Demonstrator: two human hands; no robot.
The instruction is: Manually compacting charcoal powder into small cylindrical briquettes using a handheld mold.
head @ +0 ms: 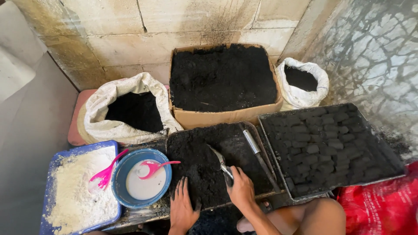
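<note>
- White powder fills a blue tray (51,174) at far left; a pink spoon (104,174) lies on the powder.
- Just right of it, a blue bowl (119,174) holds pale liquid with a second pink spoon (152,166) resting across it.
- Behind these, a white sack (100,113), rolled open, holds black powder.
- Left hand (182,206): fingers spread, flat on the near edge of the black powder heap (196,161); holds nothing. Fingers are blackened.
- The heap lies in a dark metal tray (244,152) at centre, piled toward the tray's left half. It looks loose, fine and dry; judged light per scoop, prone to spilling and to smearing on whatever touches it.
- Right hand (241,191): closed around the handle of a small metal scoop (220,159), blade tip sunk in the heap. The scoop looks stiff and thin; the handle end, where the hand grips, is judged the sensible hold.
- A metal tube tool (254,146) lies in the same tray, right of the scoop, untouched.
- Behind, a cardboard box (209,116) is filled with the same black powder.
- A smaller white sack (311,85) stands right of the box.
- Far right, a second dark tray (383,143) carries rows of black pressed blocks (322,148), judged crumbly if squeezed.
</note>
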